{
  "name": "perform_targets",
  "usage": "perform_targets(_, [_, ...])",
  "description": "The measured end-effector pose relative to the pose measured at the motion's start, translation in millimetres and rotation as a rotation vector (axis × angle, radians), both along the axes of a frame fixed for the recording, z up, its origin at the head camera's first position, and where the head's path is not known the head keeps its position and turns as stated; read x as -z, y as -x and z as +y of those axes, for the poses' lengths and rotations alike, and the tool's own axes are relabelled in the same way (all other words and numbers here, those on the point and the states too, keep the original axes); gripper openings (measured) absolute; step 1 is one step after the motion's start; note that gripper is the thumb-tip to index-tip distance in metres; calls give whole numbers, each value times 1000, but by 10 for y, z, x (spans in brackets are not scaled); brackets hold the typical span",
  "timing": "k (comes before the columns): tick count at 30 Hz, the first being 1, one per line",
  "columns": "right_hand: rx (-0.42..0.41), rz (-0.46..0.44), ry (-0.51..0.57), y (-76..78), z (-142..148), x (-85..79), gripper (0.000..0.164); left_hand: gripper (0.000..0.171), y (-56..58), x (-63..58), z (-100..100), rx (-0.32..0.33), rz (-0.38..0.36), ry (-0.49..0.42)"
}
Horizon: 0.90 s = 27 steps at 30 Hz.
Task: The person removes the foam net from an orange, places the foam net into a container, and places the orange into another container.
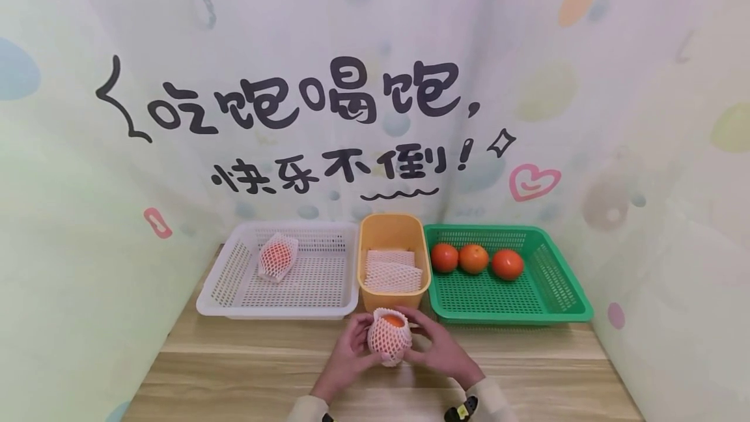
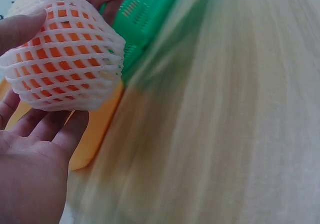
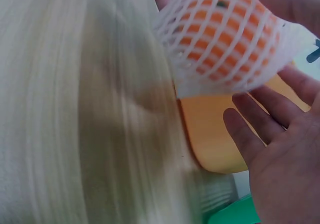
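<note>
An orange-red tomato (image 1: pixel 394 322) sits inside a white foam net sleeve (image 1: pixel 389 341) between my two hands, in front of the yellow bin. My left hand (image 1: pixel 347 354) holds it from the left, thumb on the near side and fingers curled beneath in the left wrist view. From the other side my right hand (image 1: pixel 441 346) holds the sleeve, its thumb (image 3: pixel 287 4) on the net and fingers (image 3: pixel 265 109) spread along the underside. The tomato's top shows through the sleeve's open end in the head view.
A yellow bin (image 1: pixel 392 226) behind the hands contains flat foam net sleeves (image 1: pixel 394 272). To its left, a white basket (image 1: pixel 278 311) holds one sleeved tomato (image 1: pixel 277 257). At right, a green basket (image 1: pixel 510 314) holds three bare tomatoes (image 1: pixel 507 265). A printed curtain (image 1: pixel 351 18) hangs behind.
</note>
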State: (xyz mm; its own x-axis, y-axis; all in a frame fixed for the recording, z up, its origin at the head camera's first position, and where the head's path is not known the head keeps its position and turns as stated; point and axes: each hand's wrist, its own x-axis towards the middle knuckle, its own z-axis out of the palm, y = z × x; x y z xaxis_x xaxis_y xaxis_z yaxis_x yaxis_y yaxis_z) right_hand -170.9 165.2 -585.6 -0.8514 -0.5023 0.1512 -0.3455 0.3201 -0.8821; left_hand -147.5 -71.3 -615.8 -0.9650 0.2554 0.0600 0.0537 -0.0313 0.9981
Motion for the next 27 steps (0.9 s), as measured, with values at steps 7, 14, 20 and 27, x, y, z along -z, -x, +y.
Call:
perform_targets(7, [32, -62, -47, -34, -42, 100, 64, 70, 13, 126, 24, 54, -16, 66])
perform_targets(14, [80, 10, -50, -65, -87, 205, 56, 86, 2, 164, 23, 92, 41, 109])
perform_targets(20, [109, 69, -81, -83, -141, 184, 49, 65, 16, 200, 31, 68, 89, 126])
perform_targets(27, [206, 141, -103, -79, -176, 111, 34, 42, 55, 215, 40, -37, 143, 164])
